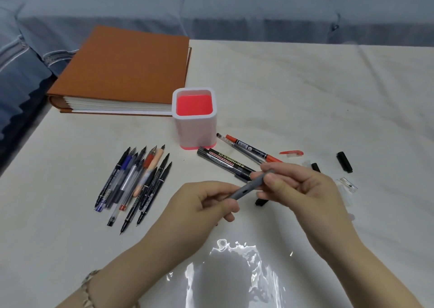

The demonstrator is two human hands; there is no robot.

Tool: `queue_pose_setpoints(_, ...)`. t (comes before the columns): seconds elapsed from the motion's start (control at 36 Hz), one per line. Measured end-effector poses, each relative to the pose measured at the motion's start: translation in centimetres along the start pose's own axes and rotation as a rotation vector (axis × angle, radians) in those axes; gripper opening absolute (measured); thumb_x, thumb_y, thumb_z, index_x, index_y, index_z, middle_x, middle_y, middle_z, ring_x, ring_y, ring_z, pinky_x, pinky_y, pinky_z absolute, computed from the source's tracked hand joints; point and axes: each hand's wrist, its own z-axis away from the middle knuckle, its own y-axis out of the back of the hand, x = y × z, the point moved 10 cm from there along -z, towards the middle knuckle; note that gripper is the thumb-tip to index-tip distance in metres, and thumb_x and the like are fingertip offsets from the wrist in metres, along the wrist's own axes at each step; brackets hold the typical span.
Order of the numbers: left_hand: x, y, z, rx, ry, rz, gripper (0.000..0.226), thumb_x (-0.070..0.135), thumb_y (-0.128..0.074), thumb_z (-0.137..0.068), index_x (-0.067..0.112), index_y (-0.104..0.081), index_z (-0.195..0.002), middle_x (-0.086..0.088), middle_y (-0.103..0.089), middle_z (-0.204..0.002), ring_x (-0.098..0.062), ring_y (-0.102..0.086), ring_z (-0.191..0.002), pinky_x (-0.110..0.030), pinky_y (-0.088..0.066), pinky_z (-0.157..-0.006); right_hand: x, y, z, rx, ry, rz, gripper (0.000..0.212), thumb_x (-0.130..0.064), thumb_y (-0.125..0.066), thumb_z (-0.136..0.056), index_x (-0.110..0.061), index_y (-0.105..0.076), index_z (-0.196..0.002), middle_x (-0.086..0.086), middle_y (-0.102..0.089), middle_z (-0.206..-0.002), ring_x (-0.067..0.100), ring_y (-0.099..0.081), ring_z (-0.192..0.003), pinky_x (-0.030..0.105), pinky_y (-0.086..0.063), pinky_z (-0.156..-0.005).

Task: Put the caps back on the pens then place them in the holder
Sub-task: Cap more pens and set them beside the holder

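Holding a grey pen (249,188) above the table (305,96), both hands on it. The left hand (206,202) has fingers curled round the near end; the right hand (303,190) pinches the far end between thumb and fingertips. Cap seated or not: cannot tell. Likely light, stiff, smooth plastic; grip the barrel, push the cap straight on. On the left, a pile of pens (138,183), tips bare. On the right, a clear cap (347,185), black cap (344,162) and red cap (291,153), small and apt to skid. A whiteboard marker (225,163) lies just beside the holder (195,131), which is upright, looks empty and may tip. Orange album (126,70) behind.
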Motion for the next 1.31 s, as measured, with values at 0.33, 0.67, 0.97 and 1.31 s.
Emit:
queue_pose_setpoints(0.33, -0.3, -0.7, 0.0, -0.039, -0.038, 0.004, 0.015, 0.012, -0.06, -0.076, 0.024, -0.068, -0.077, 0.006, -0.062, -0.055, -0.002, -0.047, -0.047, -0.011, -0.04, -0.051, -1.0, -1.2, 0.1, -0.054, 0.092, 0.034, 0.029, 0.008, -0.055, -0.08, -0.016, -0.069, -0.072, 0.002, -0.074, -0.07, 0.015, -0.07, -0.064, 0.018, -0.054, -0.062)
queue_pose_setpoints(0.67, -3.0, 4.8, -2.0, 0.352, 0.152, 0.448, 0.015, 0.005, -0.049, -0.089, 0.013, -0.059, -0.082, -0.01, -0.061, -0.086, -0.007, -0.069, -0.066, -0.024, -0.058, -0.071, 1.0, 5.6, -0.6, 0.318, 0.008, -0.111, 0.013, -0.004, -0.052, -0.087, -0.003, -0.064, -0.093, -0.001, -0.073, -0.072, 0.01, -0.068, -0.071, 0.014, -0.054, -0.067)
queue_pose_setpoints(0.97, -4.1, 3.8, -1.3, 0.469, 0.131, 1.188, 0.015, 0.008, -0.043, -0.093, 0.011, -0.057, -0.093, -0.005, -0.072, -0.074, -0.018, -0.072, -0.072, -0.038, -0.059, -0.071, 4.5, 1.2, 1.1, 0.297, -0.147, -0.364, 0.008, 0.0, -0.054, -0.082, -0.003, -0.061, -0.084, 0.007, -0.074, -0.071, 0.017, -0.072, -0.071, 0.021, -0.058, -0.067)
queue_pose_setpoints(1.31, -3.6, 3.2, -0.5, 0.464, 0.097, 1.143, 0.014, 0.01, -0.043, -0.092, 0.011, -0.055, -0.086, -0.006, -0.074, -0.071, -0.017, -0.072, -0.075, -0.035, -0.058, -0.071, 4.4, -0.7, 1.6, 0.26, -0.156, -0.389, 0.014, -0.007, -0.06, -0.07, -0.006, -0.062, -0.084, 0.011, -0.074, -0.075, 0.019, -0.072, -0.073, 0.02, -0.057, -0.063)
